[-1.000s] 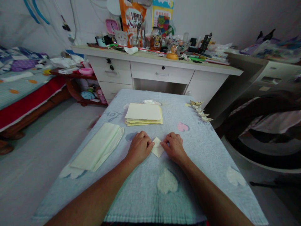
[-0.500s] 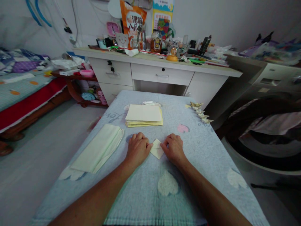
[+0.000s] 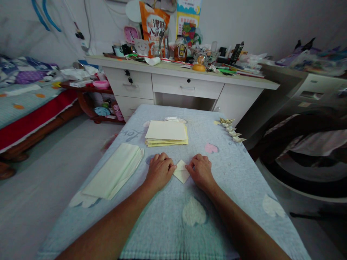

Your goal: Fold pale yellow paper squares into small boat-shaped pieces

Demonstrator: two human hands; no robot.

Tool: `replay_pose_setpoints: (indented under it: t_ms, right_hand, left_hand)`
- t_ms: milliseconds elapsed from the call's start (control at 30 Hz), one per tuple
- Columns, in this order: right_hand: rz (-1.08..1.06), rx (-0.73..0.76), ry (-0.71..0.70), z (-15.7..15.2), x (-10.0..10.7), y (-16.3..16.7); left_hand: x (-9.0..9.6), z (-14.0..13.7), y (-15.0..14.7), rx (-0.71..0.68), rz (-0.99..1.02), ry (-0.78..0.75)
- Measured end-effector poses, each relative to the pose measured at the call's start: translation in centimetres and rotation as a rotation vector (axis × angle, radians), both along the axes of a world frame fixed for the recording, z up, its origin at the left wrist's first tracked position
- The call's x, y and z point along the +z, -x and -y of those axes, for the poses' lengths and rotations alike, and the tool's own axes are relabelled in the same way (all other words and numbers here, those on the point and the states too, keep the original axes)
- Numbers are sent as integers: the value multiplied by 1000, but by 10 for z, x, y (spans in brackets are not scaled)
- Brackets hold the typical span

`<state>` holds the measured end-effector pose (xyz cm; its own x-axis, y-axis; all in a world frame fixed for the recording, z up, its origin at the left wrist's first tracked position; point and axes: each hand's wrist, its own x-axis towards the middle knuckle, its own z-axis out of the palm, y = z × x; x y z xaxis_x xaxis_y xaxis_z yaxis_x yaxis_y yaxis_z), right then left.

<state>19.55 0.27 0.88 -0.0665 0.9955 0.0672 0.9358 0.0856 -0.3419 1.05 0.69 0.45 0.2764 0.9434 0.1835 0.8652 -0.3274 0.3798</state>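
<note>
A small folded piece of cream paper (image 3: 181, 172), diamond-shaped with a crease across it, lies on the cloth between my hands. My left hand (image 3: 161, 169) is closed, its thumb and finger pinching the paper's left corner. On the opposite corner my right hand (image 3: 200, 169) pinches with its fingers curled. Beyond them rests a stack of cream and yellow paper sheets (image 3: 166, 130). Larger pale folded sheets (image 3: 114, 171) lie to the left of my left hand. Several small folded paper pieces (image 3: 233, 133) stand in a row near the far right edge, the farthest one patterned.
A pale blue cloth with heart prints (image 3: 168, 224) covers the table. Behind it stands a white desk (image 3: 187, 85) crowded with jars, a clock and bags. A washing machine (image 3: 314, 97) is at the right, a bed (image 3: 35, 97) at the left.
</note>
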Motion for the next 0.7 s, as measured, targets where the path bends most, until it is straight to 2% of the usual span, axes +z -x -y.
replay_pose_setpoints:
  t_ms: [233,400,467,700]
  right_hand:
    - [49,-2,22,0,2,1]
    - [63,-12,34,0,5,3]
    - [68,-13,38,1,5,3]
    - [71,-9,-11,3,2,4]
  left_hand:
    - [-1,1,-3,0,33,-21]
    - [-8,-3,-3,-201,117,-58]
    - [-10,-4,-3,-235,107,-56]
    - [-4,-5,-5,-198,126,28]
